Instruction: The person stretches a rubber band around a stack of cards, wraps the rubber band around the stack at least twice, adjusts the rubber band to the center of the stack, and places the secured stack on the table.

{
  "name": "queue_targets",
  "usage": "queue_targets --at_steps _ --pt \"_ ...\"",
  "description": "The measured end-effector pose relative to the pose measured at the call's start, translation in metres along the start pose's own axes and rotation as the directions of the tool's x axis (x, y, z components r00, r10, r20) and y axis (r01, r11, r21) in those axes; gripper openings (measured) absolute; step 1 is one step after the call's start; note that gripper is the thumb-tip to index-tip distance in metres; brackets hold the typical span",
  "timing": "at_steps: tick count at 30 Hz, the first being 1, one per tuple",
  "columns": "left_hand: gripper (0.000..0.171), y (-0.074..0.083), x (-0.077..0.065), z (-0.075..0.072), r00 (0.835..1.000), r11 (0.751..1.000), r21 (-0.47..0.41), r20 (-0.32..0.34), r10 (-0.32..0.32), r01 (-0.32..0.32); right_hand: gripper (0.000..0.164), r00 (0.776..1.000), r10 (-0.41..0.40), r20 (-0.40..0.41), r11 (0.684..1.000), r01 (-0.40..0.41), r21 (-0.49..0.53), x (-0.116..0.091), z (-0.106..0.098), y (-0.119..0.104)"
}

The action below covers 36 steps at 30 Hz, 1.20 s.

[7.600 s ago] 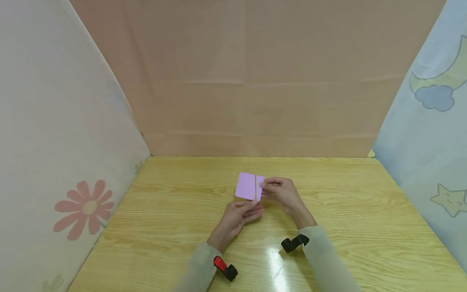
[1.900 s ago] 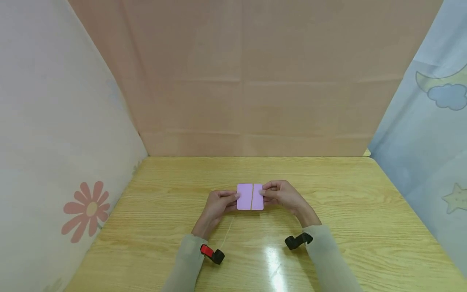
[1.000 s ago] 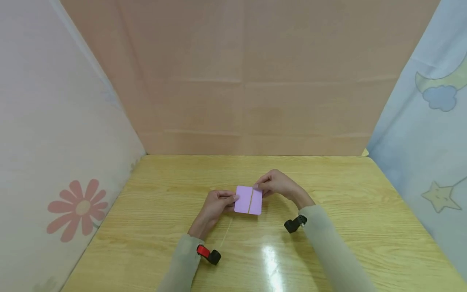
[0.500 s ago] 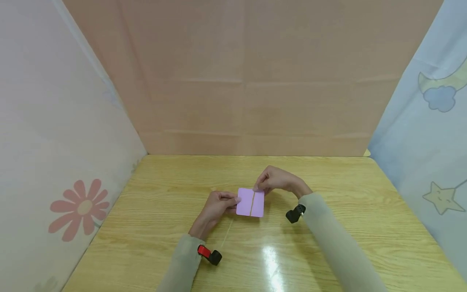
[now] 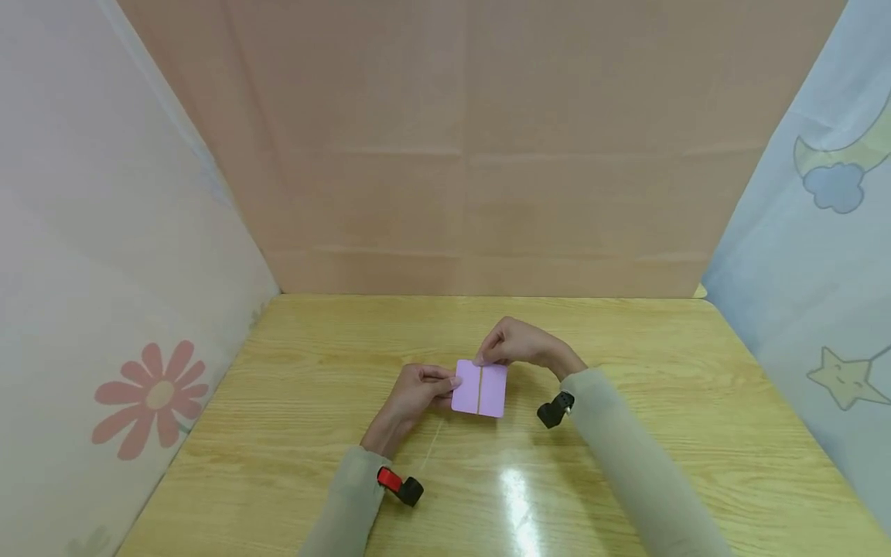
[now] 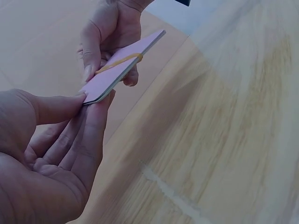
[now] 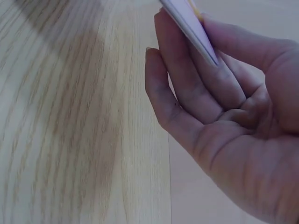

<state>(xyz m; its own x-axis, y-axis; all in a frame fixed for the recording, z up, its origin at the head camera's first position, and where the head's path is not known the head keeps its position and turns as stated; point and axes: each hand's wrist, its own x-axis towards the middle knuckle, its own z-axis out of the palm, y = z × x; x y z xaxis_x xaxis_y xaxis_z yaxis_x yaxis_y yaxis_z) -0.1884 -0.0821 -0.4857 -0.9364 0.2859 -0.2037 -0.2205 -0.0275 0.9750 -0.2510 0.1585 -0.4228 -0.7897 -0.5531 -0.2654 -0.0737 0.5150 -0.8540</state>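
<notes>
A thin, square stack of pink cards [image 5: 493, 392] is held up over the table, with a tan rubber band [image 5: 479, 392] running round its middle. My left hand [image 5: 412, 391] pinches the stack's left edge, thumb on top and fingers beneath, as the left wrist view shows at the card corner [image 6: 97, 91]. At the far edge my right hand [image 5: 525, 340] pinches the rubber band where it crosses that edge; its thumb lies right by the band [image 7: 194, 8] in the right wrist view. The band's underside is hidden.
The wooden table [image 5: 334, 340] has a bright glare near the front and a pale scratch-like line [image 5: 431, 445]. A brown sheet [image 5: 459, 193] stands behind it. Printed cloth walls [image 5: 828, 278] flank both sides. Each wrist wears a black camera mount [image 5: 411, 490].
My right hand has gone from the right edge to the far edge and slid leftward. The band's top end has shifted left, so it runs straighter. My left hand moved earlier from near edge to left edge.
</notes>
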Motion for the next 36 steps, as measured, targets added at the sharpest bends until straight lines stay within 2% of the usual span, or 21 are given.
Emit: queue_targets --at_steps 10,19,30,36 --pt "0.021 0.003 -0.001 -0.005 1.000 1.000 0.011 0.025 -0.006 0.006 0.014 1.000 -0.006 0.000 0.999 0.006 0.044 0.003 0.001 0.004" --pt "0.021 0.003 0.002 -0.002 0.999 1.000 0.022 0.035 -0.005 0.004 0.017 1.000 -0.013 -0.025 0.999 0.014 0.047 0.001 0.001 0.008" --pt "0.022 0.003 0.001 -0.002 1.000 1.000 0.026 0.009 0.000 0.000 0.024 0.999 0.002 -0.034 0.994 0.002 0.107 -0.005 0.004 0.013" --pt "0.022 0.003 0.000 -0.006 0.999 1.000 0.020 -0.039 -0.011 0.012 0.032 0.994 0.018 -0.112 0.981 0.004 0.196 -0.017 0.008 0.020"
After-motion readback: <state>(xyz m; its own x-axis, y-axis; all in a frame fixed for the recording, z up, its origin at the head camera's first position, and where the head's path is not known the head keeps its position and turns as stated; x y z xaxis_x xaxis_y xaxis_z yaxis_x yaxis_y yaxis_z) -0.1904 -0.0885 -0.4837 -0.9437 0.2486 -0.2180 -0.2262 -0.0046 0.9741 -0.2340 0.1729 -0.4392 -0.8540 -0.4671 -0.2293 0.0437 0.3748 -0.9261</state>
